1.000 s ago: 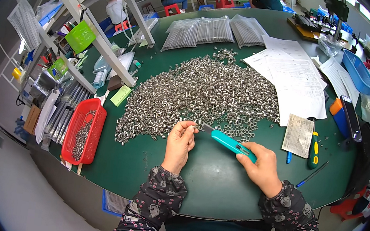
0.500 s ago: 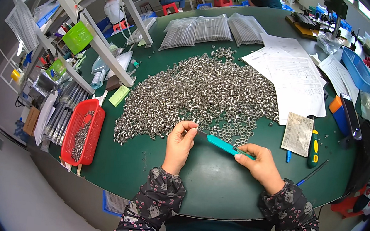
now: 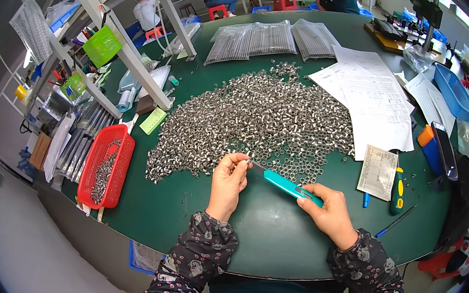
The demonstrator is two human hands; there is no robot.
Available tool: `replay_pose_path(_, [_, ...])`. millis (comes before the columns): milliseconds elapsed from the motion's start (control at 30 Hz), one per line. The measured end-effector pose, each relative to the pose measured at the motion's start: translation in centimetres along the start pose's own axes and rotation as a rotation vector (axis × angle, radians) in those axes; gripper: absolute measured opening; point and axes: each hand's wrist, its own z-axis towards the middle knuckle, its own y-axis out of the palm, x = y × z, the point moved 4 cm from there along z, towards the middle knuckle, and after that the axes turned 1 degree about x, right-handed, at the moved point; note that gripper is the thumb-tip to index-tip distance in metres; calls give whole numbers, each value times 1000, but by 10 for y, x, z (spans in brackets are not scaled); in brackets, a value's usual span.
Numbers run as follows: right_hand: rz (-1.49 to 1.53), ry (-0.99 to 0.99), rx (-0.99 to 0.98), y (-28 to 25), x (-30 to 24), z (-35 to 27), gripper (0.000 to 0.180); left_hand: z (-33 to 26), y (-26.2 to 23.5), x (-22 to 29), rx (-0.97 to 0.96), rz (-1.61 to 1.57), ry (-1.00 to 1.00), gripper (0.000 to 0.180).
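My right hand (image 3: 330, 210) is closed round the teal handle of a utility knife (image 3: 288, 185). Its dark blade points up and left to the fingertips of my left hand (image 3: 226, 185). Thumb and forefinger of that left hand are pinched together at the blade's tip. Whatever sits between them is too small and too covered to make out. Just beyond both hands spreads a wide heap of small shiny metal rings (image 3: 261, 115), with a thin single layer of them at its near right edge.
At the left stands a red basket (image 3: 126, 160) holding some metal pieces, near a yellow-green note pad (image 3: 153, 121). Bagged metal tubes (image 3: 275, 40) lie behind the heap. Papers (image 3: 374, 113), a printed card (image 3: 378, 171), a yellow-green handled tool (image 3: 398, 191) and a pen (image 3: 396, 221) lie right.
The knife has turned slightly in my right hand, showing more of the handle's side. Both hands stay in almost the same place. The whole view has shifted a little.
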Motion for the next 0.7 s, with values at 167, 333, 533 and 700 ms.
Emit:
replay_pose_path(167, [74,30,-37,2,7,1,26,-2,3,-1,-29,17,6,10])
replay_pose_path(333, [-163,-147,85,-3,-10,-4,26,-1,2,-1,-76,-11,-24,10])
replay_pose_path(533, [-154,-293,331,-13,-13,-1,24,-1,0,-2,-77,-219,-174,9])
replay_pose_path(700, [-191,-295,265,-8,-10,-1,25,0,2,-2,-126,-335,-207,10])
